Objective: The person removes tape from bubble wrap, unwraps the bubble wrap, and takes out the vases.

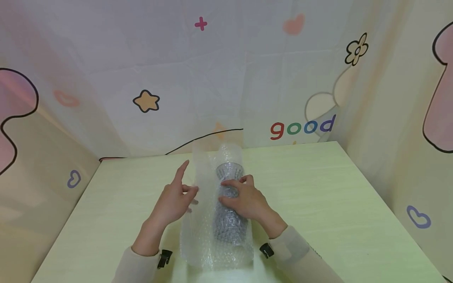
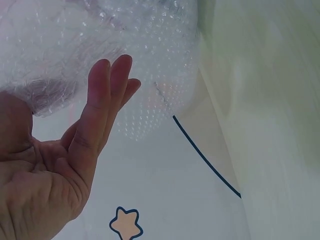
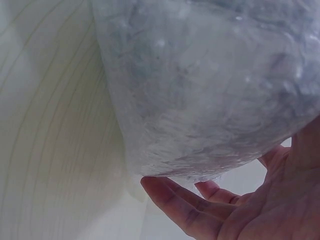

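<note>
A long grey object with a flared, ribbed far end lies on the table in bubble wrap; its kind is blurred by the plastic. My right hand (image 1: 249, 198) holds this wrapped object (image 1: 231, 226) from the right, its thumb and fingers bent over the narrower middle. In the right wrist view the fingers (image 3: 192, 212) bend along the wrap's edge. A flat part of the bubble wrap (image 1: 203, 236) spreads out to the left. Beside it is my left hand (image 1: 175, 202), index finger extended and thumb near the sheet. Extended fingers (image 2: 90, 125) show against the wrap in the left wrist view.
The pale green table (image 1: 318, 196) extends to both sides of the wrap. A printed curtain (image 1: 170, 59) with a star, hearts and the word "good" hangs behind the table's far edge and along both sides. Black clips (image 1: 164, 258) sit near the sleeve cuffs.
</note>
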`<action>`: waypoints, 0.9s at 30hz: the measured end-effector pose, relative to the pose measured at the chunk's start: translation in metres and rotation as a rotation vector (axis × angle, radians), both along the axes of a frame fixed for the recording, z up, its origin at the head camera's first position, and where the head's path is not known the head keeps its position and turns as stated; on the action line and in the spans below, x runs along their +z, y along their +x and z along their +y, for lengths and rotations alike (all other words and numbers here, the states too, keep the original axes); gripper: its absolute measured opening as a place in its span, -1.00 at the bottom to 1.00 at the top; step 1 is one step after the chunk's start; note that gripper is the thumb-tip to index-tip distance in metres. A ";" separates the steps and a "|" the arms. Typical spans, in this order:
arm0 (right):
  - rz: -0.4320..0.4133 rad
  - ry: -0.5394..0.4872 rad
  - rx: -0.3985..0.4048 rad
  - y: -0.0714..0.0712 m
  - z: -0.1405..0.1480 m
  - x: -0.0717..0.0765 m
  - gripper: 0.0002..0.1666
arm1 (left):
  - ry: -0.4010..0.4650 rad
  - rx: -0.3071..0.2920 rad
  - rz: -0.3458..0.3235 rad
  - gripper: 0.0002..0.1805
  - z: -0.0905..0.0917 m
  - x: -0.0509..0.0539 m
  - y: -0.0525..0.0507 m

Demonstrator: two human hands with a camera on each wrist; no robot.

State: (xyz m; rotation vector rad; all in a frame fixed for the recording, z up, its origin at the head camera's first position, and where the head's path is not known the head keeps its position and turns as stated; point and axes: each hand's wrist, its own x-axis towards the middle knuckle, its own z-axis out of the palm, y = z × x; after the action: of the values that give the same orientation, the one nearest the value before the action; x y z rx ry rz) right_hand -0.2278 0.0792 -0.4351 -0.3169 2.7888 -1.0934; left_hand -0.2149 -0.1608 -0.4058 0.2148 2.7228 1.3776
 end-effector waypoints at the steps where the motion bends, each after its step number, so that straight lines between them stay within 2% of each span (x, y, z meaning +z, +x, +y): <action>1: 0.001 0.000 0.001 0.000 0.000 0.000 -0.43 | 0.000 -0.001 0.009 -0.05 0.000 0.000 0.000; 6: 0.000 0.011 0.002 0.000 0.000 0.001 -0.43 | -0.024 -0.018 0.062 -0.02 -0.002 -0.001 0.001; 10: -0.002 0.015 -0.001 0.000 -0.001 0.001 -0.43 | -0.070 -0.035 0.090 -0.16 -0.002 -0.003 0.003; 18: -0.005 0.012 -0.011 0.000 -0.001 -0.001 -0.44 | -0.152 -0.052 0.056 -0.50 -0.001 -0.004 0.005; 27: -0.010 0.000 -0.018 0.000 -0.001 0.001 -0.44 | -0.211 -0.086 0.014 -0.55 -0.002 -0.005 0.005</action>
State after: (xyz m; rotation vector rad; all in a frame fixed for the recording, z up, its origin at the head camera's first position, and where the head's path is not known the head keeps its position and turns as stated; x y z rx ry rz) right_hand -0.2275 0.0784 -0.4343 -0.2867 2.7883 -1.0965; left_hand -0.2103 -0.1624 -0.4110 0.3225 2.8077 1.0616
